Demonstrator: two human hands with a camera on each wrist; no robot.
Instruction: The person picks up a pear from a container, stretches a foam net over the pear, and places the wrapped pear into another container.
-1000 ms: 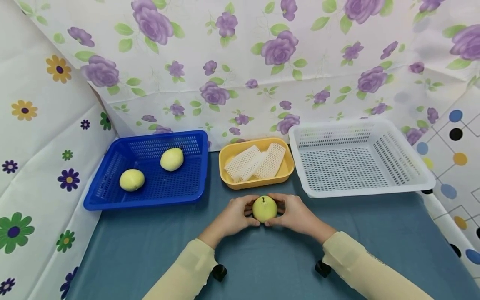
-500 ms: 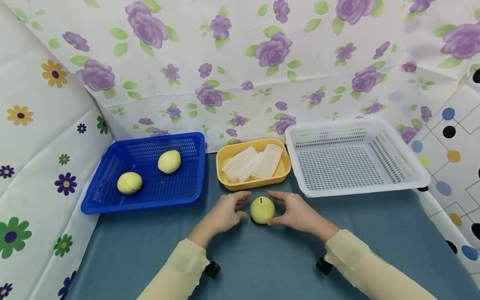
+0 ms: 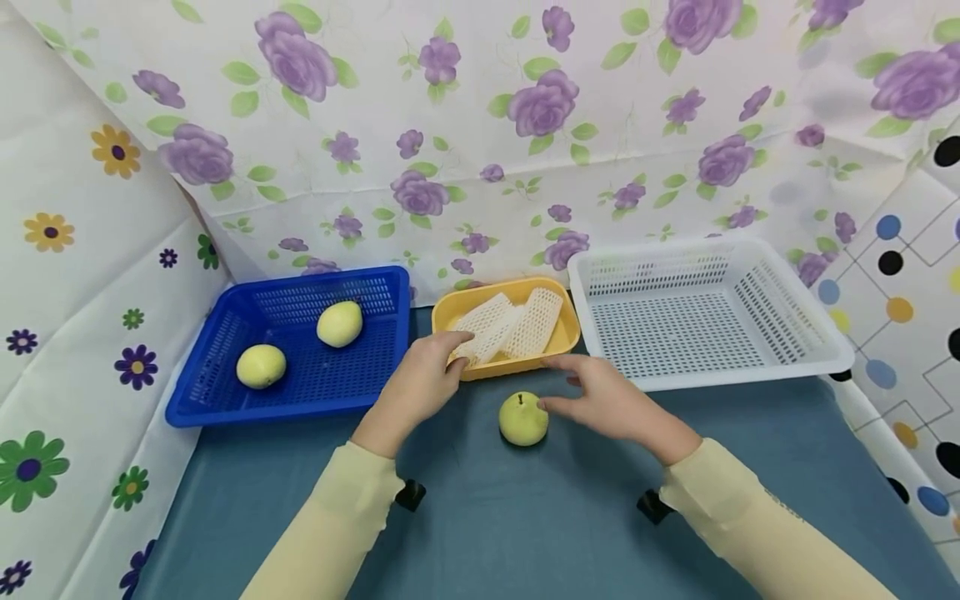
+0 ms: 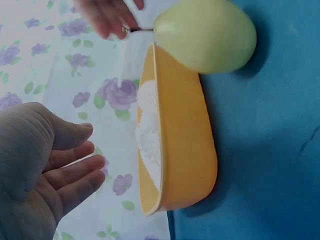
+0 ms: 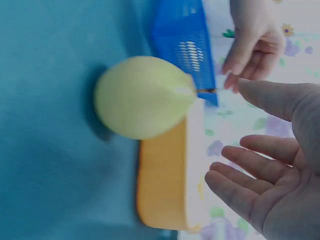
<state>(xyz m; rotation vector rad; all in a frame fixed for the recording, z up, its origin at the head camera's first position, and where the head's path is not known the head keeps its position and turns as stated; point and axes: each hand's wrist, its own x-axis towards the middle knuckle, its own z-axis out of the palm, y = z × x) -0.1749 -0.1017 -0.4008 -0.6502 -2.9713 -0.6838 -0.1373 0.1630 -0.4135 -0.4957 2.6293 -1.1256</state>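
A yellow-green pear (image 3: 523, 419) stands upright on the blue-green tablecloth, its stem pointing up. Behind it is a yellow tub (image 3: 447, 312) holding several white foam net sleeves (image 3: 534, 323). My left hand (image 3: 422, 375) hovers by the tub's front left corner, fingers loosely bent and holding nothing. In the left wrist view, a gap shows between that hand and the tub (image 4: 187, 140). My right hand (image 3: 611, 400) hovers just right of the pear, in front of the tub, with fingers spread and nothing held. The right wrist view shows its palm bare, apart from the pear (image 5: 142, 97).
A blue basket (image 3: 277, 412) with two pale yellow fruits (image 3: 340, 324) stands at the left. On the right is a white basket (image 3: 738, 379) with mesh walls. Flowered cloth (image 3: 495, 125) hangs behind all the containers.
Both hands have let go of the pear and moved apart. The left hand has gone up and left toward the tub, the right hand up and right. The pear stays on the tablecloth.
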